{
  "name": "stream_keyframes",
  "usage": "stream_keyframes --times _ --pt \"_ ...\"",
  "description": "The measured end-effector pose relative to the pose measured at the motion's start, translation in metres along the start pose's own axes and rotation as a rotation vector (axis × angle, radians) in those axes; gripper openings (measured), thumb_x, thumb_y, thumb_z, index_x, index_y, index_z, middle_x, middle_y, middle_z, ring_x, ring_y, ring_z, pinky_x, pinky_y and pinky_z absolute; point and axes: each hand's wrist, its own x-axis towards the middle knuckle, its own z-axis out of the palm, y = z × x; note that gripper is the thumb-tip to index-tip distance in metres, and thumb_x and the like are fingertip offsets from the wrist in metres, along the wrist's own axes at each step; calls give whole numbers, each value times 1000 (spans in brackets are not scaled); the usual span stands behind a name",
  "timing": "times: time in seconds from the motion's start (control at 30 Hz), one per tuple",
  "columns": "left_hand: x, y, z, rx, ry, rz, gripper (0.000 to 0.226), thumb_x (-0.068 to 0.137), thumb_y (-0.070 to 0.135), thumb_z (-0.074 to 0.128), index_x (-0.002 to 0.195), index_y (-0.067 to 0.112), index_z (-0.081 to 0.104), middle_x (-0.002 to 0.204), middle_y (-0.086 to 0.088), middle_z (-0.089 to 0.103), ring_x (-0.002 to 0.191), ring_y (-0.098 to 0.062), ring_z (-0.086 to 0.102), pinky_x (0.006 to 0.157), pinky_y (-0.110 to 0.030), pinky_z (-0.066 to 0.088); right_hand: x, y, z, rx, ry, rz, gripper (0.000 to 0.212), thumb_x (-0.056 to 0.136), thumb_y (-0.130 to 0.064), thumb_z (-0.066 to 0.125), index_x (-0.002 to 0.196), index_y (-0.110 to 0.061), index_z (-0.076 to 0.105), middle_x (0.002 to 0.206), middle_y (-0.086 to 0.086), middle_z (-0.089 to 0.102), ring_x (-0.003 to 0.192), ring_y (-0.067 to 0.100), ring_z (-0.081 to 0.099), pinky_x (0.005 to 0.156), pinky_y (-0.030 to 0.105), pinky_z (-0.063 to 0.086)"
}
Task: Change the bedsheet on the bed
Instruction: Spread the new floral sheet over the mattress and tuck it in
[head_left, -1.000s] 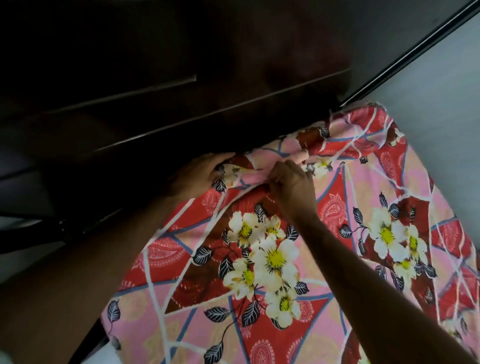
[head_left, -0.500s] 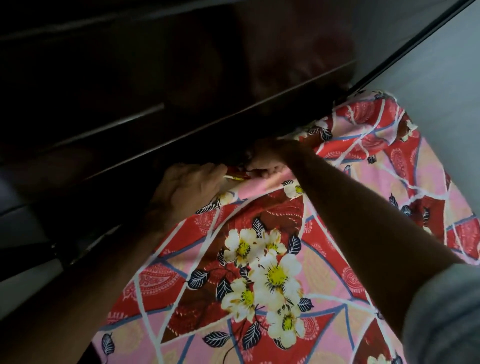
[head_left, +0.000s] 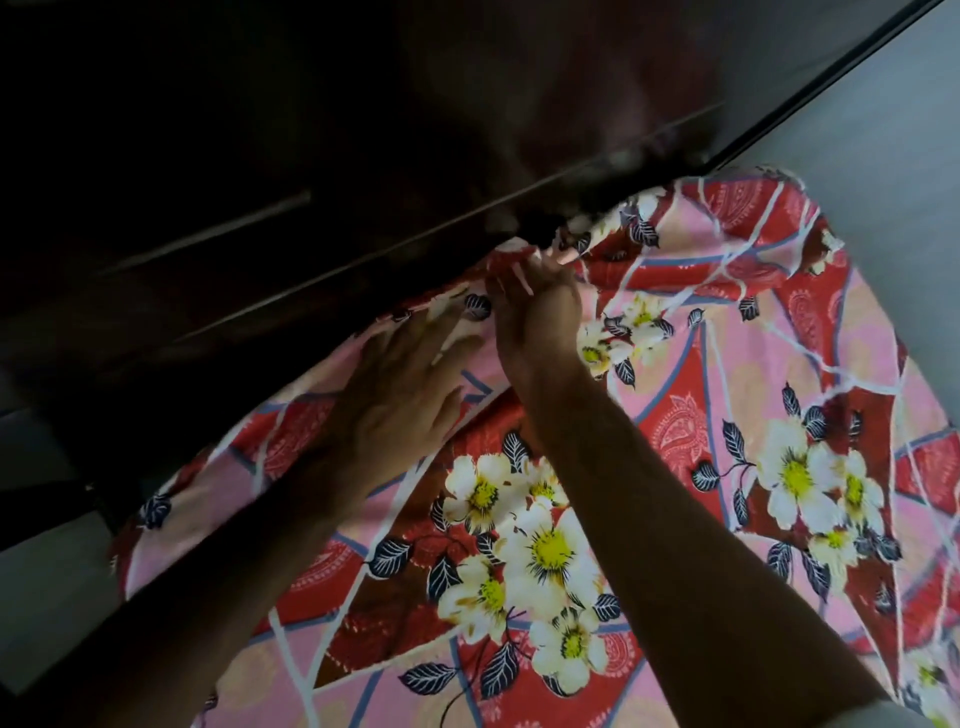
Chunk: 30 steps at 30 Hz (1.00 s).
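The dark headboard (head_left: 322, 171) from nine to twelve o'clock is so underlit that its surface detail cannot be read. The far edge of the bedsheet (head_left: 691, 395) disappears behind it around twelve o'clock, and the sheet runs off the frame at three and six o'clock. The mattress beneath is wholly covered. The left hand (head_left: 400, 395) is motion-blurred, so its finger positions are unclear. The fingertips (head_left: 519, 280) of the right hand (head_left: 540, 317) are smeared where they meet bunched cloth. Both forearms are cut off at the bottom edge.
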Motion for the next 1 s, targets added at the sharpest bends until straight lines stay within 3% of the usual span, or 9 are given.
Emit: stream_keyframes --times 0.07,0.2,0.3,0.47,0.57,0.63,0.73,0.87,1.0 --pt "-4 -5 13 54 -167 -74 62 100 48 28 156 22 31 168 -11 19 150 -36 29 110 -60 38 9 4 3 163 7 102 20 98 0 40 111 -7 54 88 8 61 84 18 60 73 28 53" --pt "-3 -8 29 91 -259 -221 79 96 64 18 161 19 19 168 -16 17 152 -39 22 115 -67 25 17 8 10 -35 -23 93 43 92 12 36 135 3 40 104 14 57 90 23 59 70 30 56" --pt "4 -7 26 66 -287 -257 85 94 68 15 160 15 23 163 -21 28 147 -42 32 114 -65 27 22 -21 -9 -513 -95 -24 44 92 11 47 133 -3 37 106 8 61 87 19 64 71 32 60" --pt "8 -11 27 15 -262 -269 86 94 70 18 157 14 32 157 -12 39 139 -36 44 109 -61 34 42 -81 -86 -1535 -36 -591 43 83 -2 61 124 -12 59 115 8 62 100 22 62 85 28 51" --pt "9 -11 29 -15 -239 -270 86 93 72 17 158 17 29 161 -7 35 144 -31 39 112 -58 31 60 -97 -92 -1790 -144 -470 43 89 -24 68 131 -22 59 111 -4 62 93 15 62 75 25 51" --pt "8 -13 31 -1 -243 -271 85 94 72 17 159 17 27 163 -7 33 146 -30 37 114 -59 30 70 -100 -80 -1862 -196 -466 25 94 -24 62 118 -24 68 98 -6 67 81 12 64 61 21 47" --pt "6 -12 31 12 -238 -258 81 97 69 23 157 16 30 161 -8 36 144 -31 41 113 -59 34 77 -98 -69 -1967 -43 -552 17 97 -24 54 103 -23 70 85 -3 63 73 15 58 50 19 32" --pt "4 -10 27 21 -159 -206 73 101 59 32 158 12 28 158 -11 38 143 -32 41 112 -55 36 86 -90 -50 -1639 47 -682 17 89 -24 56 95 -16 70 90 3 73 85 21 67 62 29 45" --pt "0 -1 23 71 -80 -169 74 104 49 37 162 10 13 168 -15 17 155 -35 17 122 -56 19 95 -76 -36 -1402 -13 -638 21 87 -16 55 102 -4 65 92 8 72 81 14 59 68 29 45"
